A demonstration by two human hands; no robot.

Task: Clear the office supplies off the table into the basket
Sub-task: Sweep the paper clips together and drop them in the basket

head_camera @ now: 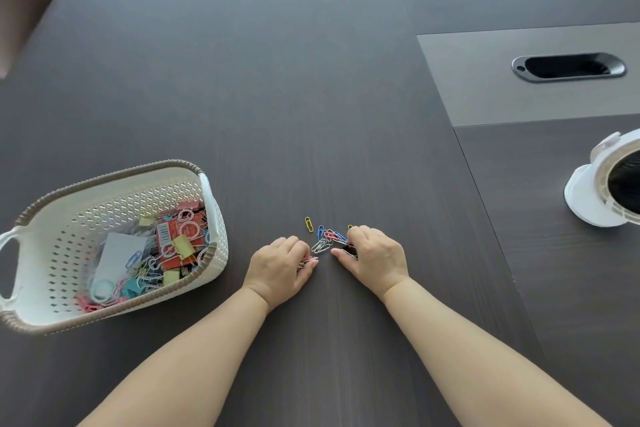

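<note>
White perforated plastic basket (104,180), 9 o'clock of hands, already well filled. Only small heap of coloured wire paper clips (325,240) left on dark wooden table (277,80), between hands. Left hand (280,269) clutches pink clips (309,260); right hand (375,257) pinches dark clip (349,249).

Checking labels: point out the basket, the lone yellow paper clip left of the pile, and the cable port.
basket (219,229): head view, right end wall.
yellow paper clip (308,224): head view, middle of the clip.
cable port (568,66): head view, dark opening.
</note>
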